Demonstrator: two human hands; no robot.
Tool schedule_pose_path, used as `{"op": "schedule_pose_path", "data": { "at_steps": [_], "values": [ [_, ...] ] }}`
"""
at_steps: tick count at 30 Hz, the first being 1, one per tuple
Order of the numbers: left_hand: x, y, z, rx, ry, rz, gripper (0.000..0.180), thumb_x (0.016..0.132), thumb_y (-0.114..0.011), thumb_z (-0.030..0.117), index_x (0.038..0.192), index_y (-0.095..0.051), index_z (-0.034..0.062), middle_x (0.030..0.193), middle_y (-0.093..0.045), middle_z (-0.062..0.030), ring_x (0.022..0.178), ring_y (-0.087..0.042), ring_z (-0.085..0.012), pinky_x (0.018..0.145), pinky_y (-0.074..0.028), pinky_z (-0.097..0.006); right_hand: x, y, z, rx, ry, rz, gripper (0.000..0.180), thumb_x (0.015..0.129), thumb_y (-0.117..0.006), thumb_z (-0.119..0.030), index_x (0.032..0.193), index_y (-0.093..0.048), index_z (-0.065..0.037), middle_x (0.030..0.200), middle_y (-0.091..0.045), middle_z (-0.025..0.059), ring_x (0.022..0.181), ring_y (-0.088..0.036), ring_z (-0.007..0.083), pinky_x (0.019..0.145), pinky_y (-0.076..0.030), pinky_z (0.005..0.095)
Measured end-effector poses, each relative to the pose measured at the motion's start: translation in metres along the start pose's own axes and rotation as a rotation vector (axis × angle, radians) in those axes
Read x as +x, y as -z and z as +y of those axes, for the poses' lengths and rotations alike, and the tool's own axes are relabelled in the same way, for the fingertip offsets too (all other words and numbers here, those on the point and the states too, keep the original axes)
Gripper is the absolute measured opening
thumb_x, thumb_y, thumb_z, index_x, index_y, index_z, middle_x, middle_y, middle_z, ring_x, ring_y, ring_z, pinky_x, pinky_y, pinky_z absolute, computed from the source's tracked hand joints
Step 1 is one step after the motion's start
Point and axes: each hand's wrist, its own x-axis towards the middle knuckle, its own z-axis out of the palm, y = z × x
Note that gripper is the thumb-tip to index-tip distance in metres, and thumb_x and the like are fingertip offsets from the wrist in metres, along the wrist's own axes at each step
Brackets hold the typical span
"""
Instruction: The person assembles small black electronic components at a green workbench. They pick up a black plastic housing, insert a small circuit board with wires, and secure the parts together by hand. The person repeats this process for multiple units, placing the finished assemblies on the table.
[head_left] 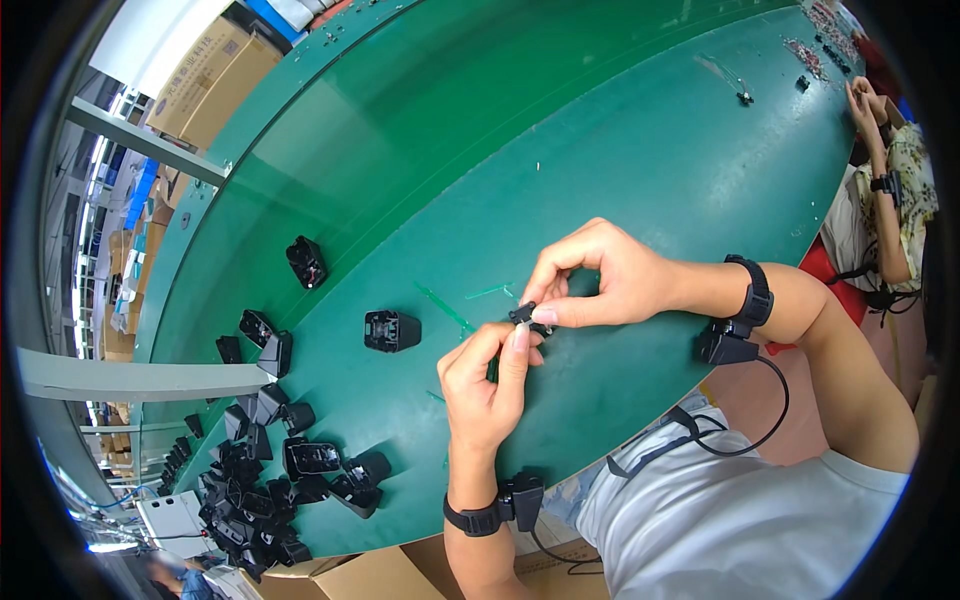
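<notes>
Both my hands meet over the green table, fingers pinched on one small black part (521, 313). My right hand (612, 275) grips it from above and right between thumb and index finger. From below, my left hand (482, 388) presses thumb and fingertips against its lower end. The fingers cover much of the part, so its exact kind does not show. Thin green strips (443, 306) lie on the table just beyond my hands. A black housing (391, 331), its hollow side showing, rests to the left of them.
A heap of black housings (250, 490) fills the near left of the table (640, 160). Another housing (306, 262) lies farther off on the green belt (400, 130). A grey metal post (150, 376) stands at left. At far right, a co-worker's hands (868, 105) are near small parts.
</notes>
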Motion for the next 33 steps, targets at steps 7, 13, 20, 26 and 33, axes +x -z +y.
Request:
{"op": "schedule_pose_path", "data": {
  "at_steps": [7,13,20,26,33],
  "values": [
    [0.0003,0.0005,0.0013,0.014,-0.032,-0.003,0.017,0.095,-0.063,0.008,0.083,-0.065,-0.0031,0.072,-0.069,-0.0099,0.062,-0.066,-0.0154,0.058,-0.05,-0.027,0.0001,0.001,-0.0012,-0.013,0.021,-0.019,0.012,0.088,-0.073,-0.009,0.098,-0.073,-0.002,0.088,-0.074,0.006,0.075,-0.067,0.0112,0.067,-0.052,0.0265],
    [0.0014,0.0001,0.0009,0.053,-0.063,-0.006,0.016,0.095,-0.064,0.007,0.082,-0.065,-0.003,0.072,-0.069,-0.0106,0.062,-0.067,-0.0161,0.058,-0.05,-0.027,-0.0002,0.0014,-0.0018,-0.025,0.007,-0.019,0.012,0.088,-0.073,-0.009,0.098,-0.073,-0.002,0.088,-0.075,0.0056,0.075,-0.066,0.0111,0.068,-0.051,0.0264],
    [0.0011,0.0001,-0.0004,0.057,-0.061,0.0,0.016,0.094,-0.064,0.008,0.083,-0.065,-0.0028,0.072,-0.069,-0.0104,0.062,-0.067,-0.0163,0.058,-0.05,-0.027,0.0002,0.001,-0.0016,-0.016,0.008,-0.015,0.012,0.088,-0.073,-0.01,0.098,-0.073,-0.002,0.088,-0.074,0.0053,0.074,-0.066,0.0108,0.067,-0.051,0.0262],
    [0.0018,-0.0002,0.002,0.083,-0.064,-0.007,0.023,0.098,-0.058,0.01,0.083,-0.067,-0.0038,0.072,-0.069,-0.0086,0.062,-0.065,-0.0137,0.059,-0.049,-0.026,0.0002,0.0002,0.0016,-0.03,0.034,-0.003,0.015,0.089,-0.073,-0.015,0.096,-0.072,-0.002,0.084,-0.073,0.0039,0.073,-0.065,0.0078,0.065,-0.051,0.0235],
    [0.0012,-0.0003,0.0006,0.068,-0.071,0.004,0.015,0.094,-0.064,0.007,0.083,-0.065,-0.0033,0.072,-0.069,-0.0103,0.061,-0.066,-0.0162,0.057,-0.05,-0.027,0.0003,-0.0006,-0.0002,-0.026,0.037,-0.005,0.015,0.089,-0.073,-0.015,0.096,-0.073,-0.002,0.084,-0.073,0.0035,0.074,-0.065,0.0076,0.065,-0.05,0.0238]
  ]
}}
